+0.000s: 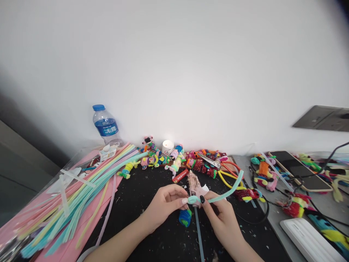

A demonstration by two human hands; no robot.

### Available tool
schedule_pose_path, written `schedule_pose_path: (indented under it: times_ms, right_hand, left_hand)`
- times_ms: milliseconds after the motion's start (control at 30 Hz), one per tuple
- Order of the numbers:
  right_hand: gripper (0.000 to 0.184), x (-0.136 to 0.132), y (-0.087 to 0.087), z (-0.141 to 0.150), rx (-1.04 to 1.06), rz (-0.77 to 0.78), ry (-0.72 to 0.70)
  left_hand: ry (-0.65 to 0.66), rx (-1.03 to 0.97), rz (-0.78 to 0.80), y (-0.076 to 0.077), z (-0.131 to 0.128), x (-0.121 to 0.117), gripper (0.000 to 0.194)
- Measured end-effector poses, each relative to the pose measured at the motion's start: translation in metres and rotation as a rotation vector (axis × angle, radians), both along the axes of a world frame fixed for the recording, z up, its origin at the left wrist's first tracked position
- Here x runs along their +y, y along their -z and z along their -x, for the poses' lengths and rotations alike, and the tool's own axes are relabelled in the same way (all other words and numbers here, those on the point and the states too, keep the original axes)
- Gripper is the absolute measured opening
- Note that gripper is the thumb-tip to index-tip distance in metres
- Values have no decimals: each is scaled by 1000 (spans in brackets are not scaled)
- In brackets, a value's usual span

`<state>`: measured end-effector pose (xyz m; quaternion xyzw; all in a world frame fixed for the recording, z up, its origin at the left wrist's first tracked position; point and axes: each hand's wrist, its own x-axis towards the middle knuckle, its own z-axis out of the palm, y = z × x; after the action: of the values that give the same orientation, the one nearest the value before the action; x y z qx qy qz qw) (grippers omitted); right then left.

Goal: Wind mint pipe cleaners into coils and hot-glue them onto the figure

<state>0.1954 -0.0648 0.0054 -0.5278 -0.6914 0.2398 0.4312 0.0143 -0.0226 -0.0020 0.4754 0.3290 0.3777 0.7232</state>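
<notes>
A mint-green pipe cleaner (229, 191) runs between my two hands, its long free end curving up to the right. Thumb and fingers of my left hand (167, 202) pinch its looped end. My right hand (219, 213) grips the same strand just beside the loop, thumb against fingers. Right below lies a blue and green coiled pipe-cleaner piece (185, 217) on the black mat (152, 240). Behind the hands is a hot glue gun (193, 182), partly hidden, with a translucent glue stick (199, 236) reaching toward me.
Bundled pastel pipe cleaners (81, 196) spread across the left. Scissors (211, 161) with red and yellow handles lie behind, near several small pipe-cleaner figures (176, 163) and a white cup (168, 146). A water bottle (106, 125) stands back left; a phone (300, 171) and white power bank (311, 240) lie right.
</notes>
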Motion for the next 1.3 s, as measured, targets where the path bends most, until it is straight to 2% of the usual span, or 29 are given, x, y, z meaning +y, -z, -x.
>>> schedule_pose_path:
  times_ms: [200, 367, 467, 567, 700, 867, 1300]
  right_hand:
    - [27, 0, 2, 0, -14, 13, 49]
    - [28, 1, 5, -1, -45, 31, 44]
    - [28, 0, 7, -1, -74, 27, 35]
    - [27, -2, 8, 0, -95, 22, 18]
    - [25, -3, 6, 2, -99, 40, -30]
    - [24, -3, 4, 3, -88, 61, -51]
    - [24, -3, 4, 3, -102, 63, -76]
  left_hand:
    - [-101, 206, -148, -2, 2, 3, 21]
    - [-134, 252, -262, -2, 4, 1, 21]
    - [-106, 267, -340, -2, 4, -2, 12]
    - [-47, 295, -445, -2, 3, -6, 21]
    - [-12, 394, -538, -5, 2, -9, 13]
    - [-5, 420, -561, -8, 2, -9, 12]
    - [-3, 373, -575, -4, 1, -8, 12]
